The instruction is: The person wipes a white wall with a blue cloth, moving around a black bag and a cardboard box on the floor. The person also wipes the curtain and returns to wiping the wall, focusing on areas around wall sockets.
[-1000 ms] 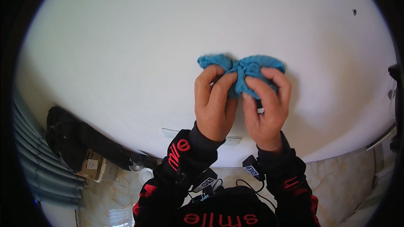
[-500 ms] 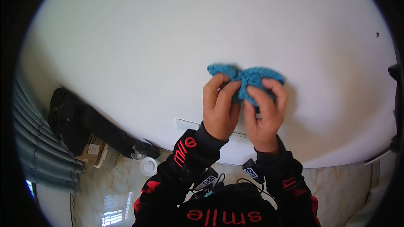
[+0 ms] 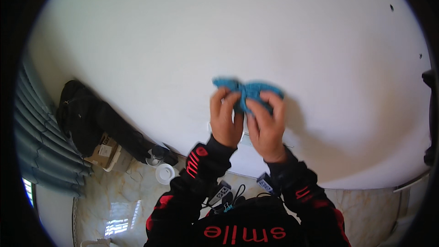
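A bunched blue cloth (image 3: 261, 89) lies pressed against the white wall (image 3: 183, 50) in front of me, or just before it; I cannot tell whether it touches. My left hand (image 3: 224, 119) grips its left part, fingers curled over the folds. On the other side, my right hand (image 3: 266, 128) pinches the cloth with fingers bent into it. Both hands are close together, and a pinched fold runs between them. Motion blurs the cloth and fingertips slightly. The palms' undersides are hidden.
White socket plates (image 3: 246, 139) sit low on the wall behind my hands. At the left stand a black bag (image 3: 80, 114), a cardboard box (image 3: 101, 155), a round white lid-like object (image 3: 165, 174) and a blue curtain (image 3: 43, 142). The floor (image 3: 151, 206) is marble-patterned.
Both hands and the blue cloth have shifted left and slightly down in the view. The wall marks and floor objects have also shifted, so the view itself moved. The grip looks unchanged.
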The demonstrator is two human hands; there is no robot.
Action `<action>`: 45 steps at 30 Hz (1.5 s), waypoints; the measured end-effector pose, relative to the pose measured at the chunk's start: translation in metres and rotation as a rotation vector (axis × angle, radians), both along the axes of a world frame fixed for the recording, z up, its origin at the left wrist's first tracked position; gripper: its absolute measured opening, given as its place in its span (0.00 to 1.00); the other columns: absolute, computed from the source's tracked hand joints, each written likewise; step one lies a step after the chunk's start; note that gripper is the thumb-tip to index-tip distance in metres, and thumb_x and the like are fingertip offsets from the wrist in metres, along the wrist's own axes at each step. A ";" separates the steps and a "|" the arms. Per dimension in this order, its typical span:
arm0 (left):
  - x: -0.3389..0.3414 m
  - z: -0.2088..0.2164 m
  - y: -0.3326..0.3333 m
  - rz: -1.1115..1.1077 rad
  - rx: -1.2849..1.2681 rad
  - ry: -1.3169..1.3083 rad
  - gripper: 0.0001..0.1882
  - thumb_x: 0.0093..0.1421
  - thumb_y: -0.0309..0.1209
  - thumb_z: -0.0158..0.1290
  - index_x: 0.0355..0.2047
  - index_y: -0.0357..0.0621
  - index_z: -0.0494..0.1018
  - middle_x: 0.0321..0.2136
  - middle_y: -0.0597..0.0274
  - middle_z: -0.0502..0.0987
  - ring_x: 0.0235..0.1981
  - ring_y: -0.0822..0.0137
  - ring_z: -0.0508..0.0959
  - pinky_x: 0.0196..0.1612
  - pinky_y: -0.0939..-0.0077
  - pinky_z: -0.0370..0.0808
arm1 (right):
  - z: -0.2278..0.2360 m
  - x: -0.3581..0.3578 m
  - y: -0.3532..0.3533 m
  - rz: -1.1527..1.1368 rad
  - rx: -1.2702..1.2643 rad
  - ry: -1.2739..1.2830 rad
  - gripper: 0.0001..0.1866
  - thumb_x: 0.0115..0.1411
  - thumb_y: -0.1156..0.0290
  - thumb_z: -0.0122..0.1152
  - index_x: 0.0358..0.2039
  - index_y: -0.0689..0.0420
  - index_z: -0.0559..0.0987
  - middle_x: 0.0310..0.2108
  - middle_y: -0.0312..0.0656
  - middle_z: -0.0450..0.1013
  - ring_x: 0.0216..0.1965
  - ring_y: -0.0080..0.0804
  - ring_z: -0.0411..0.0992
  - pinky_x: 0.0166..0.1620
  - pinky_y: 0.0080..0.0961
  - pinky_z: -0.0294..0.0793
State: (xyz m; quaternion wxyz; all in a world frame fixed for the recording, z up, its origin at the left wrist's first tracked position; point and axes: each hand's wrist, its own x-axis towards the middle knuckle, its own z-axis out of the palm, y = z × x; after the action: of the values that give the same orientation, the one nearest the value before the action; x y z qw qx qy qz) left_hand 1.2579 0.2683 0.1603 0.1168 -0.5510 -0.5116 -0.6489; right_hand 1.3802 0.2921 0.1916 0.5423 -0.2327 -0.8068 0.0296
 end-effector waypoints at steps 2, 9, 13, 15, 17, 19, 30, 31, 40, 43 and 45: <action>0.009 -0.021 -0.017 -0.003 0.008 0.051 0.25 0.43 0.11 0.51 0.45 0.38 0.72 0.46 0.44 0.68 0.48 0.44 0.71 0.51 0.59 0.71 | -0.019 -0.002 -0.016 0.078 0.038 -0.013 0.18 0.50 0.86 0.58 0.43 0.61 0.78 0.48 0.52 0.63 0.47 0.49 0.68 0.48 0.36 0.71; -0.044 -0.033 -0.008 0.084 0.022 -0.009 0.24 0.44 0.11 0.53 0.44 0.38 0.71 0.45 0.44 0.69 0.47 0.44 0.71 0.48 0.62 0.71 | -0.019 -0.042 0.005 0.172 0.037 -0.069 0.19 0.49 0.88 0.60 0.43 0.62 0.77 0.47 0.51 0.64 0.45 0.49 0.69 0.46 0.35 0.72; -0.054 -0.044 -0.010 0.160 -0.036 -0.073 0.24 0.44 0.11 0.51 0.44 0.37 0.71 0.46 0.44 0.68 0.48 0.43 0.70 0.50 0.62 0.71 | -0.029 -0.059 -0.002 0.191 0.028 -0.045 0.19 0.49 0.88 0.59 0.44 0.62 0.76 0.46 0.52 0.65 0.45 0.50 0.70 0.46 0.36 0.73; -0.043 -0.059 -0.022 0.125 -0.080 -0.056 0.24 0.44 0.10 0.50 0.44 0.37 0.71 0.46 0.44 0.68 0.48 0.44 0.70 0.50 0.62 0.71 | -0.046 -0.057 -0.014 0.179 -0.002 -0.083 0.19 0.49 0.89 0.58 0.43 0.63 0.76 0.45 0.53 0.66 0.46 0.51 0.70 0.46 0.37 0.74; -0.033 -0.068 -0.032 0.050 -0.184 -0.133 0.22 0.44 0.11 0.51 0.43 0.37 0.71 0.45 0.44 0.68 0.48 0.44 0.70 0.50 0.62 0.70 | -0.056 -0.051 -0.022 0.177 -0.109 -0.172 0.19 0.48 0.89 0.58 0.42 0.63 0.76 0.46 0.52 0.66 0.45 0.51 0.70 0.46 0.37 0.74; -0.028 -0.062 -0.033 0.024 -0.198 -0.125 0.21 0.45 0.12 0.53 0.41 0.37 0.71 0.43 0.44 0.68 0.47 0.44 0.71 0.49 0.62 0.71 | -0.052 -0.043 -0.020 0.175 -0.093 -0.161 0.18 0.49 0.89 0.59 0.42 0.63 0.76 0.46 0.52 0.66 0.45 0.50 0.70 0.46 0.35 0.74; 0.044 -0.030 -0.013 -0.143 -0.018 0.075 0.25 0.42 0.10 0.51 0.44 0.37 0.73 0.46 0.44 0.67 0.46 0.46 0.70 0.49 0.61 0.72 | -0.031 0.040 -0.019 0.047 -0.025 0.030 0.18 0.50 0.88 0.59 0.43 0.62 0.77 0.46 0.52 0.65 0.45 0.49 0.69 0.46 0.35 0.73; 0.053 -0.035 -0.015 -0.185 -0.142 0.003 0.25 0.42 0.10 0.51 0.43 0.38 0.73 0.46 0.45 0.66 0.46 0.46 0.70 0.48 0.62 0.72 | -0.035 0.051 -0.019 0.050 -0.136 -0.040 0.18 0.50 0.88 0.59 0.42 0.62 0.77 0.46 0.52 0.65 0.45 0.49 0.70 0.46 0.35 0.73; 0.132 0.019 0.025 -0.193 0.069 0.089 0.26 0.42 0.11 0.53 0.44 0.38 0.73 0.44 0.47 0.67 0.43 0.50 0.71 0.44 0.65 0.72 | 0.011 0.146 0.017 -0.045 0.082 0.109 0.18 0.50 0.87 0.60 0.43 0.60 0.78 0.48 0.52 0.63 0.44 0.46 0.70 0.45 0.32 0.74; 0.173 -0.006 0.012 -0.199 -0.040 0.190 0.25 0.42 0.11 0.53 0.43 0.39 0.73 0.44 0.47 0.66 0.44 0.49 0.71 0.45 0.64 0.72 | -0.018 0.184 0.002 -0.074 -0.002 0.030 0.18 0.50 0.87 0.60 0.42 0.60 0.78 0.48 0.52 0.64 0.45 0.47 0.70 0.44 0.32 0.74; 0.201 -0.018 0.004 -0.304 -0.076 0.174 0.25 0.40 0.11 0.54 0.42 0.40 0.73 0.44 0.47 0.66 0.45 0.47 0.70 0.47 0.62 0.71 | -0.033 0.211 -0.007 -0.023 -0.091 0.045 0.18 0.48 0.87 0.60 0.42 0.60 0.78 0.47 0.52 0.65 0.45 0.47 0.70 0.44 0.32 0.74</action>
State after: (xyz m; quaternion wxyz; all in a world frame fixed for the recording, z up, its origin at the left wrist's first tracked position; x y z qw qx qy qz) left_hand 1.4585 0.2720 0.1426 0.0401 -0.6801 -0.4343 -0.5892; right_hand 1.5911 0.2855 0.1585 0.5495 -0.2658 -0.7894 0.0652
